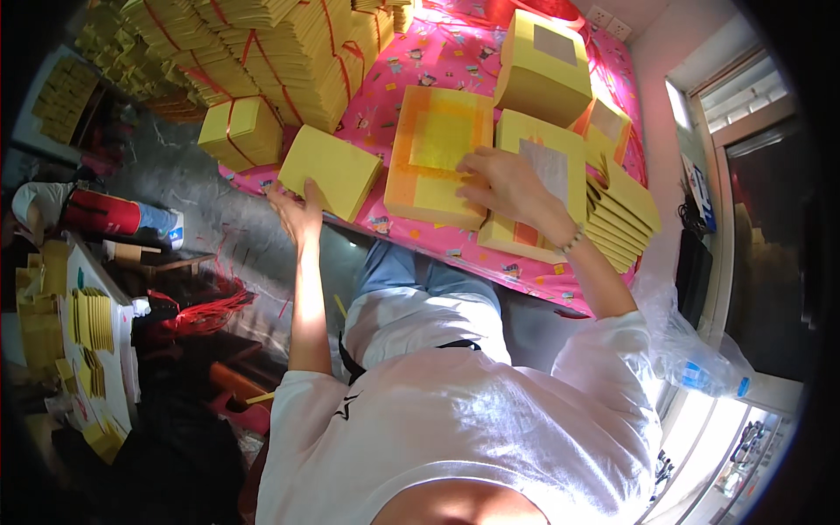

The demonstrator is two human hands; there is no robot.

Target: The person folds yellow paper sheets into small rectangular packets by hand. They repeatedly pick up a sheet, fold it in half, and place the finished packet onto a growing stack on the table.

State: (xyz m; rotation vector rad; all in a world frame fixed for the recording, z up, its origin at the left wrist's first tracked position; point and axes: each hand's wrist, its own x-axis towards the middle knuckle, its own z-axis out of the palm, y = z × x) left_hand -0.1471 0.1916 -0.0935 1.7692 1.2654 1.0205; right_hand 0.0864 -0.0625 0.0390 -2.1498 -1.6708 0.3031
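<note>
My left hand [299,213] is at the near left corner of a stack of yellow paper [332,168], thumb against its edge and fingers apart. Just right of that stack lies a thick yellow block of paper [429,199] with an orange frame [406,131] around a brighter yellow panel on top. Bent, parted fingers of my right hand [506,182] touch this block's right edge. Under my right wrist sits another yellow stack [560,197] with a grey rectangle [544,164] on top, partly covered by my hand and forearm.
A pink patterned cloth [420,57] covers the table. Tall red-tied yellow bundles [289,66] stand back left; a taller block [534,74] is behind, fanned packets [623,214] at right. At left are a person [87,210], a side table [105,306] and red strands [214,306].
</note>
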